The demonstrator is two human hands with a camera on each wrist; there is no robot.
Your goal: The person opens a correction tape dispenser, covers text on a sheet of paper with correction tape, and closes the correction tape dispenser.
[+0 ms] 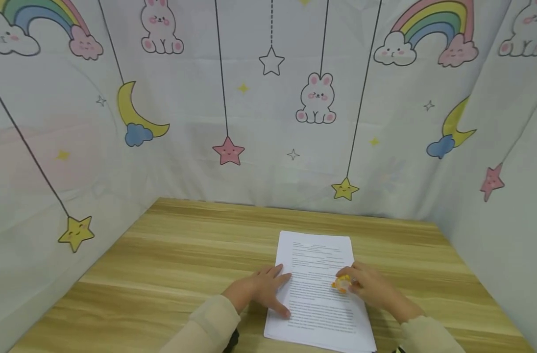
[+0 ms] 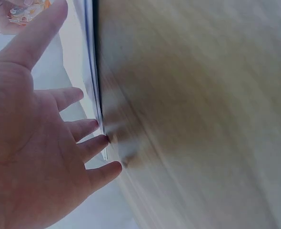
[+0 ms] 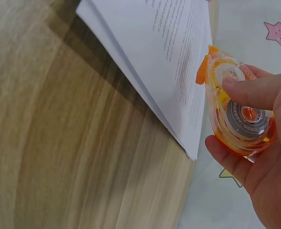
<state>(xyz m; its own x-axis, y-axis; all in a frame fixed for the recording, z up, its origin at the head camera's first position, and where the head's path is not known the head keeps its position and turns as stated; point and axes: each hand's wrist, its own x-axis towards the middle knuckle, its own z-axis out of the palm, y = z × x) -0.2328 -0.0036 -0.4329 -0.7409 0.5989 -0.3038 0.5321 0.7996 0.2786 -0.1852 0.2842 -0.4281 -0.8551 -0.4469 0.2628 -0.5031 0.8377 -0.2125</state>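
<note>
A stack of printed paper (image 1: 314,314) lies on the wooden table, its top sheet covered in lines of text. My left hand (image 1: 264,289) rests along the stack's left edge with the fingers spread and fairly straight. In the left wrist view the palm of the left hand (image 2: 40,129) shows, fingertips at the edge of the sheets. My right hand (image 1: 374,287) holds an orange, clear-cased correction tape (image 3: 238,105) over the right part of the page. The thumb presses on its side, and its orange tip points toward the paper; whether it touches cannot be told.
The wooden table (image 1: 198,240) extends around the stack on all sides. A white curtain (image 1: 268,176) printed with stars, bunnies and rainbows stands behind and at both sides. Something dark (image 1: 231,340) shows by the left sleeve.
</note>
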